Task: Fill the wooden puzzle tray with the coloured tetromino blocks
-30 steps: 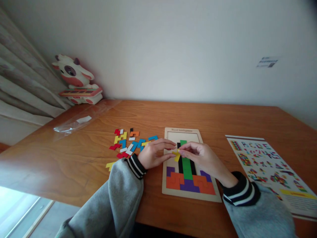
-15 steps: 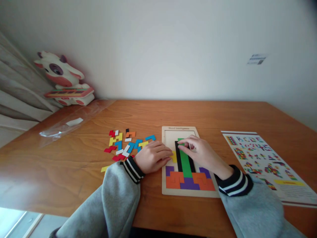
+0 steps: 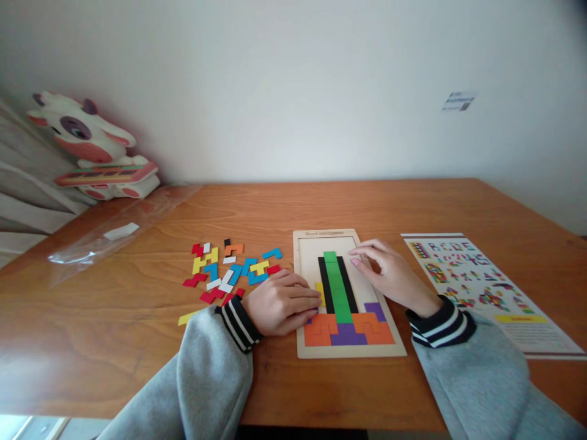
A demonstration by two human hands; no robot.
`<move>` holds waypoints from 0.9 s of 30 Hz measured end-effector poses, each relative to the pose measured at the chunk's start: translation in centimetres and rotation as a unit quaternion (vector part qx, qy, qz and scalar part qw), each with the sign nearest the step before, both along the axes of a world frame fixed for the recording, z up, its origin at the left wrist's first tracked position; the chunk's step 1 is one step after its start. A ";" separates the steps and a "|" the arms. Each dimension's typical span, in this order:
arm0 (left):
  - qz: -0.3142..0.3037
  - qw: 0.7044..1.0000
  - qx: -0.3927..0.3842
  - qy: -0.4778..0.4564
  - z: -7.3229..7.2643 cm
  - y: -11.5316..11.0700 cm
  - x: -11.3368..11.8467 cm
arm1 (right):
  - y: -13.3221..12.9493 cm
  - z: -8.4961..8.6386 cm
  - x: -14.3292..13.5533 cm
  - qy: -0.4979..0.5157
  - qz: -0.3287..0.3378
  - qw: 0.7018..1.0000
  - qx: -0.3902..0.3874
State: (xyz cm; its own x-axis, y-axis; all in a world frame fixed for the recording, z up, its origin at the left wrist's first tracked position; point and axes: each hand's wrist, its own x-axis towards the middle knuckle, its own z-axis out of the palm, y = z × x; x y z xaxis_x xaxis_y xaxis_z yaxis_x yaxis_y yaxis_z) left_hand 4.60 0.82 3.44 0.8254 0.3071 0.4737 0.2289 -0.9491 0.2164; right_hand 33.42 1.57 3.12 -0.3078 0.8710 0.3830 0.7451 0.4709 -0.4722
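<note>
A wooden puzzle board (image 3: 329, 352) lies in front of me. Two black bars (image 3: 347, 284) flank a green column (image 3: 338, 287), above orange pieces (image 3: 320, 330) and purple pieces (image 3: 348, 335). My left hand (image 3: 283, 302) rests palm down over the board's left edge, fingers stretched together. Its fingertips touch or partly cover a yellow piece (image 3: 320, 294) beside the left black bar. My right hand (image 3: 387, 272) hovers over the board's right edge, thumb and fingers apart with nothing visible between them.
Loose coloured pieces (image 3: 226, 281) lie scattered left of the board. A printed pattern sheet (image 3: 504, 333) is on the right. At the back left are a clear plastic bag (image 3: 151, 214) and a cow toy with a keyboard (image 3: 101, 146). A wall stands behind the table (image 3: 137, 366).
My right hand has drawn back to the right from the top of the green column and its fingers have spread. The left hand stays at the yellow piece. The view has shifted slightly.
</note>
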 end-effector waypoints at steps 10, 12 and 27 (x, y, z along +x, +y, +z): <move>-0.019 1.000 0.016 -0.004 -0.5 0.0 -0.3 | 0.3 -0.5 0.5 -0.004 0.008 1.000 0.010; -0.011 1.000 0.020 -0.007 -0.5 -0.1 -0.2 | 0.3 -0.7 0.6 -0.007 0.009 1.000 0.009; 0.262 0.964 0.029 -0.013 1.1 -3.4 -17.8 | 0.6 -0.7 0.7 -0.003 0.002 0.999 0.050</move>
